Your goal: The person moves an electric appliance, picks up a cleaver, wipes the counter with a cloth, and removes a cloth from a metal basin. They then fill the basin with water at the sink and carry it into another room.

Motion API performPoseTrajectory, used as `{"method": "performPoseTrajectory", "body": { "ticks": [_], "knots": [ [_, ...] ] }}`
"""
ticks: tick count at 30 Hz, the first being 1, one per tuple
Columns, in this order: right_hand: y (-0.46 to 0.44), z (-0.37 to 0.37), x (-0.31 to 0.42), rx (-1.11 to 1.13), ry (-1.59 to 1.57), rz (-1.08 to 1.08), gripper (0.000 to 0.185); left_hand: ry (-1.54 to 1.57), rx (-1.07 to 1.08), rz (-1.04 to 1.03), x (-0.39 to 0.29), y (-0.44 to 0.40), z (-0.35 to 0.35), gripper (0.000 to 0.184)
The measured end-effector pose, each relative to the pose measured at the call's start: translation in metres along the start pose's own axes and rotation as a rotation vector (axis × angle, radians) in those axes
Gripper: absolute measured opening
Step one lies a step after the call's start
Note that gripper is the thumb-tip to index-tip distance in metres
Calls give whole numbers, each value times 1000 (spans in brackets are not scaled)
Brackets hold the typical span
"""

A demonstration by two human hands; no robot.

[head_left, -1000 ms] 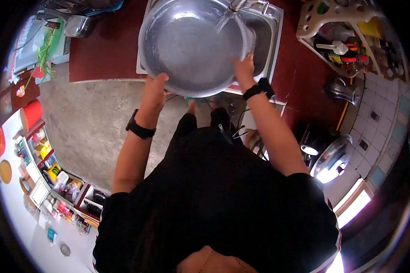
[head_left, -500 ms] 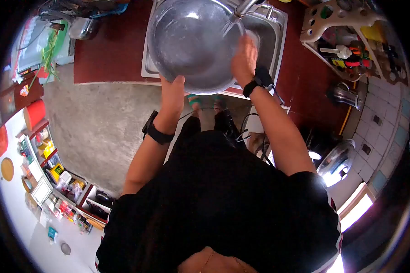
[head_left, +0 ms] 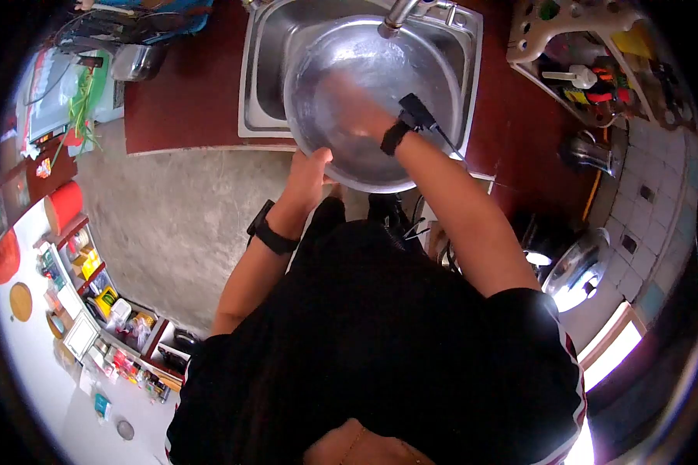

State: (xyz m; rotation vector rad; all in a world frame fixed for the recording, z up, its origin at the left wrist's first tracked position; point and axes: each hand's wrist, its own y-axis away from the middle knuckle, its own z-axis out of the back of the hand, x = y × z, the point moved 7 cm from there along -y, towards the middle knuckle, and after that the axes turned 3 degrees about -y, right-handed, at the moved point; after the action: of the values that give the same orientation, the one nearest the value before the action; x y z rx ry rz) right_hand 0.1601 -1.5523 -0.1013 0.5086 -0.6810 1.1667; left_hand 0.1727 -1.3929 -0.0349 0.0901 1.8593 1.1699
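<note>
No text, brand, number or sign can be read in the head view. The yellow package [head_left: 106, 301], teal packet [head_left: 102, 405] and small containers [head_left: 134, 374], all at lower left, are shown too small and blurred for print to be made out.

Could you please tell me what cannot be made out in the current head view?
In the head view:
Right hand: fingers too blurred to tell apart.
Left hand: most fingers hidden by the metal basin.
Sink: the part beneath the metal basin, hidden by it.
Faucet: upper part cut off by the top edge.
</note>
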Motion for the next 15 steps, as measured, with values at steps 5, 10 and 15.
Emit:
{"method": "performPoseTrajectory", "body": {
  "ticks": [5,10,15],
  "knots": [
    [58,-26,46,549,-523,9,38,-59,-132,-37,-18,-20,19,42],
    [106,34,-7,331,282,29,40,-26,-161,-253,-46,-32,35,62],
    [96,48,-65,39,655,-44,32,-425,-333,-562,-85,-22,26,78]
  ]
}}
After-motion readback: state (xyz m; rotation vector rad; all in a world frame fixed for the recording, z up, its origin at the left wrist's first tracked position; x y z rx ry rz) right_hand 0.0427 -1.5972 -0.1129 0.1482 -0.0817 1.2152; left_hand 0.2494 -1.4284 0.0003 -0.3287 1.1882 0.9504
